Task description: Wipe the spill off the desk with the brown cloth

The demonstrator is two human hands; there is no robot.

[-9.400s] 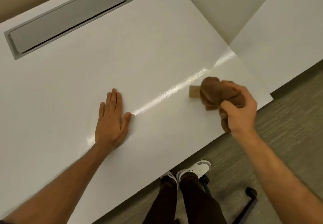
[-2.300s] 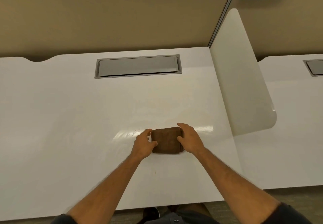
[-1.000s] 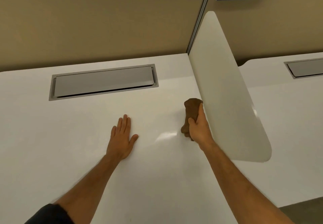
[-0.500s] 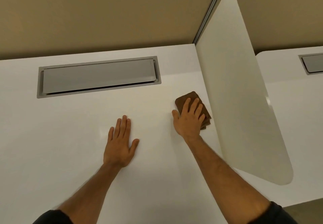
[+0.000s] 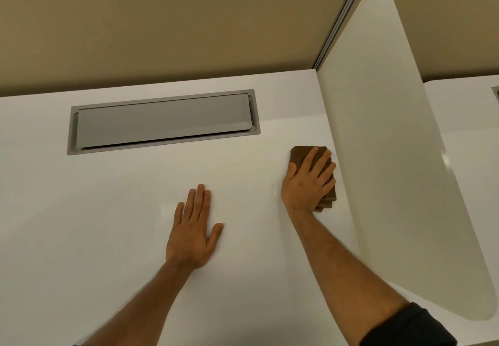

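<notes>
I have the brown cloth [image 5: 299, 154] lying folded on the white desk [image 5: 108, 224], out at about two o'clock from me and just beside the foot of the white divider panel [image 5: 391, 143]. My right hand [image 5: 307, 183] lies flat on top of it, fingers straight and a little spread, pressing down rather than curling round it; it holds nothing in a grasp. My left hand [image 5: 193, 233] rests palm down on the bare desk at about twelve o'clock, fingers straight and together, also holding nothing, and I judge it is only steadying me. The cloth looks soft and light, stacked in several layers whose edges show at its near right corner, so I expect it to be limp, to slide easily on this smooth glossy top under a flat palm, and to come unfolded if I drag it by one corner. To lift it I would pinch the whole stack at the near edge, thumb under and fingers over; to wipe, a flat press through the middle should do. I cannot make out any wet patch on the desk from here, only a faint sheen beside my left hand. The grey cable hatch [image 5: 162, 122] sits at eleven o'clock, well apart from the cloth.
</notes>
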